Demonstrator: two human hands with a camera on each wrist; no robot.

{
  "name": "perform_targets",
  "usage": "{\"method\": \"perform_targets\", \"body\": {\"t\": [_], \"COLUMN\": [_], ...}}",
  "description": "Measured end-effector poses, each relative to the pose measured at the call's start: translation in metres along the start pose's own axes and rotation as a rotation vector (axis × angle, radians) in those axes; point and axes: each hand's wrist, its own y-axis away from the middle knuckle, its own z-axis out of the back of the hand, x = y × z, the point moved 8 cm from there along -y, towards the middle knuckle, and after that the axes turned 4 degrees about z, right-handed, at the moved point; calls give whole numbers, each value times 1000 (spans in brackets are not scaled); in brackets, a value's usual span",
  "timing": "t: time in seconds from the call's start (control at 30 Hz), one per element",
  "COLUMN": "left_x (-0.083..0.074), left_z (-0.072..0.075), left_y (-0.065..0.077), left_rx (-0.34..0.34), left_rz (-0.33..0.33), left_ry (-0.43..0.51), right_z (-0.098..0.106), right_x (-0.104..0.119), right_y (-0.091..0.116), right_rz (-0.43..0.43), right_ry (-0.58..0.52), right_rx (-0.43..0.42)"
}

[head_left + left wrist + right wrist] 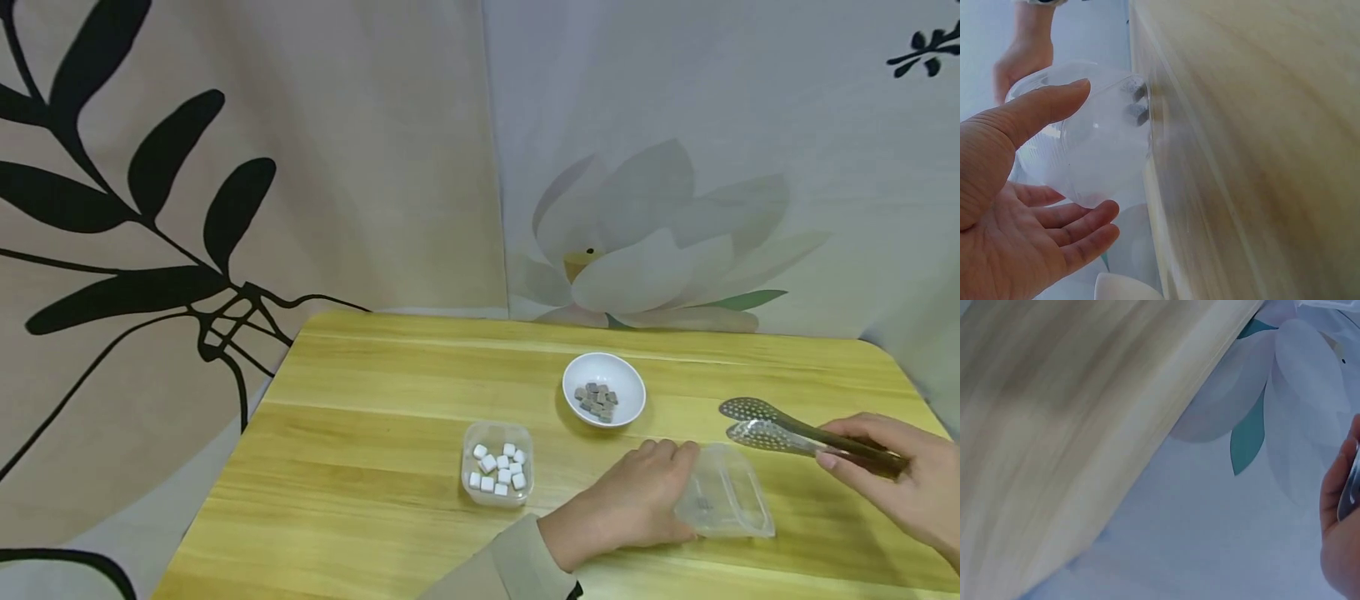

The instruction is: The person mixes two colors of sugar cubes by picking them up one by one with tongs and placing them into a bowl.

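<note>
My left hand holds the near-left end of a clear plastic container, thumb on one side and fingers on the other. In the left wrist view the thumb lies across the container, and a couple of grey cubes show through its wall near the table. My right hand grips metal tongs with perforated ends, held above and right of the container. The tongs' tips are apart, with nothing between them. Only a bit of the tongs appears in the right wrist view.
A white bowl with several grey-brown cubes stands behind the left hand. Left of that hand is a small clear plastic box of white cubes. All rest on a wooden table, backed by a printed curtain.
</note>
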Motion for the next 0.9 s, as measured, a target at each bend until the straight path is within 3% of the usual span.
{"method": "perform_targets", "body": {"t": [0.07,0.3,0.5,0.77,0.9], "left_x": [0,0,-1,-1,-1], "left_z": [0,2,0,-1,0], "left_y": [0,1,1,0,0], "left_rx": [-2,-16,-3,-1,-3], "left_rz": [1,3,2,-1,-4], "left_ry": [0,-14,-7,-11,-13], "right_z": [7,16,7,-10,-22], "right_x": [-2,0,-1,27,41], "right_y": [3,11,18,11,11], "right_rz": [11,191,214,482,587], "right_ry": [32,147,296,399,401], "right_rx": [-4,-1,56,107,134]}}
